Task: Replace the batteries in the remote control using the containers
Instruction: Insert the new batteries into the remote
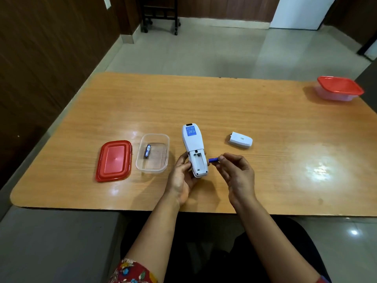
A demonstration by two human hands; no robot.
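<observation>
A wood-grain table [204,103] with rounded corners is seen up front, glare spots scattered over its glossy top. Pale shiny floor tiles [193,50] are laid behind it. Dark wood panelling [51,48] is run along the left wall, with a white switch plate [107,2] fixed up high. A black frame on castors [160,15] is parked at the back, near a white panel [299,11] further right

Dark panelled walls [40,58] meet pale glossy floor [204,48].
</observation>
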